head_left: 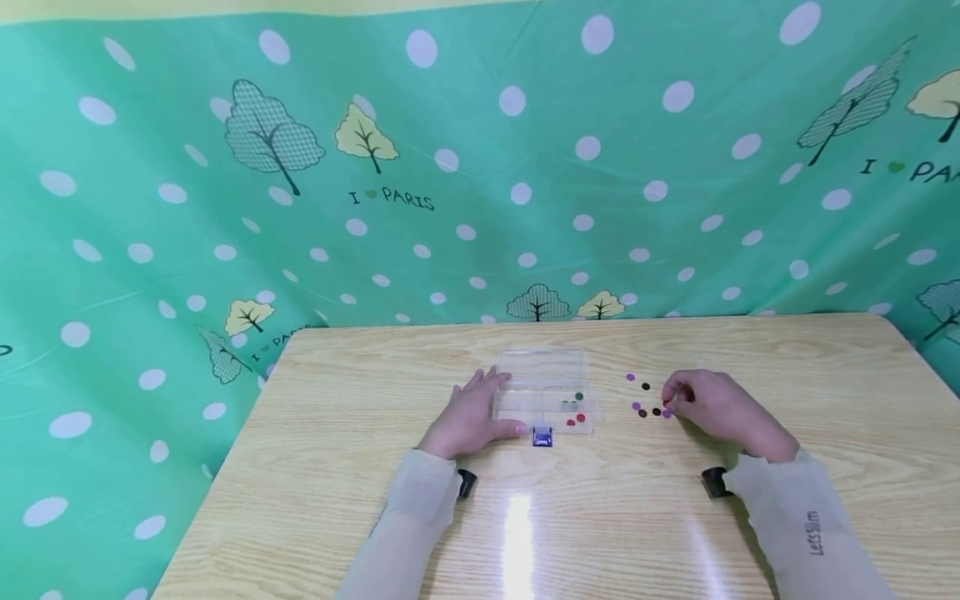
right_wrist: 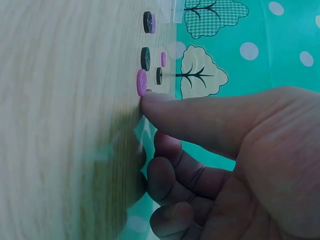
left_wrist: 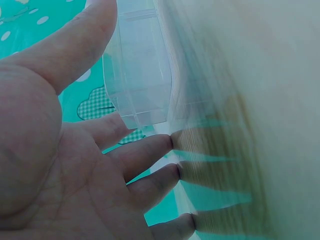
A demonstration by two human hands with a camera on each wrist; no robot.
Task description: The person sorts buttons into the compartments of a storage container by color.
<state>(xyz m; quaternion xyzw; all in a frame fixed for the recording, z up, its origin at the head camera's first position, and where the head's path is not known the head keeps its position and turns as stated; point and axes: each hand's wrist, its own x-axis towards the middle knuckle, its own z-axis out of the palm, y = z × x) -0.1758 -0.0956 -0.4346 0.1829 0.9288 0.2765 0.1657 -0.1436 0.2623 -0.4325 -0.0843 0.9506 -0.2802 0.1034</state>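
Note:
A clear plastic box (head_left: 517,403) with compartments stands on the table, its clear lid raised at the back and a blue latch (head_left: 542,437) at its front. Green buttons (head_left: 579,397) and red buttons (head_left: 581,418) lie in separate right-hand compartments. My left hand (head_left: 474,417) rests at the box's left side, fingers spread and fairly straight, the thumb along the front. Right of the box, my right hand (head_left: 708,407) pinches a red button (right_wrist: 149,90) between thumb and forefinger, close to the tabletop; the thumb mostly hides it. A purple button (right_wrist: 142,82) lies beside the thumb tip.
Loose purple buttons (head_left: 630,377) and black buttons (head_left: 646,387) are scattered between the box and my right hand. The wooden table (head_left: 600,517) meets a green patterned curtain (head_left: 465,167) along its back edge.

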